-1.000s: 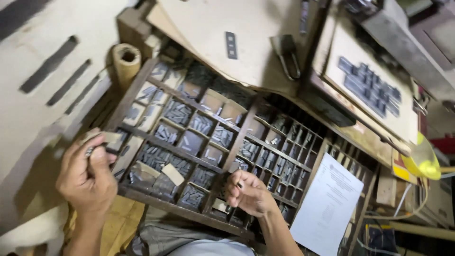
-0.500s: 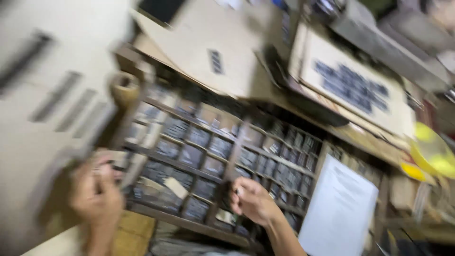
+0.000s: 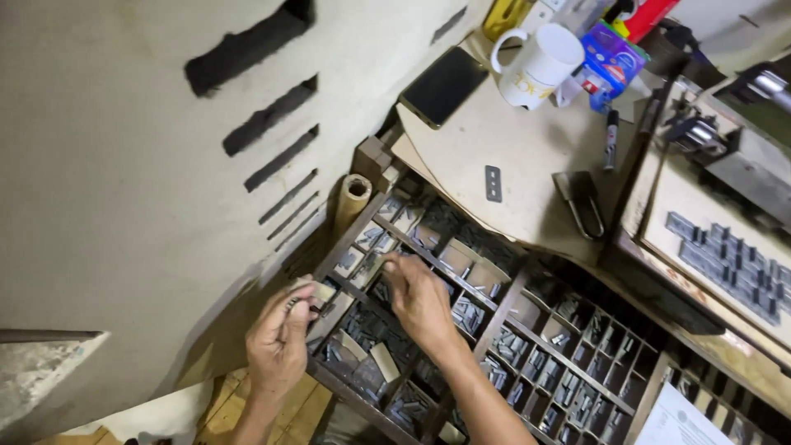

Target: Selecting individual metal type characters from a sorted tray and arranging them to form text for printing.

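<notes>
A dark wooden type case with several small compartments of grey metal type runs across the lower middle. My left hand is closed on a small metal holder with a row of type pieces at the case's left edge. My right hand reaches over the upper-left compartments, its fingertips pinched at a compartment near the holder. Whether a type piece is between those fingertips cannot be made out.
A cardboard tube stands at the case's top-left corner. Behind the case a worktop holds a white mug, a black phone, a marker and a tray of set type. A pale wall rises at left. A paper sheet lies at bottom right.
My right hand has moved from the case's lower middle up and left, close to the left hand. The view has swung, showing the worktop with the mug and phone.
</notes>
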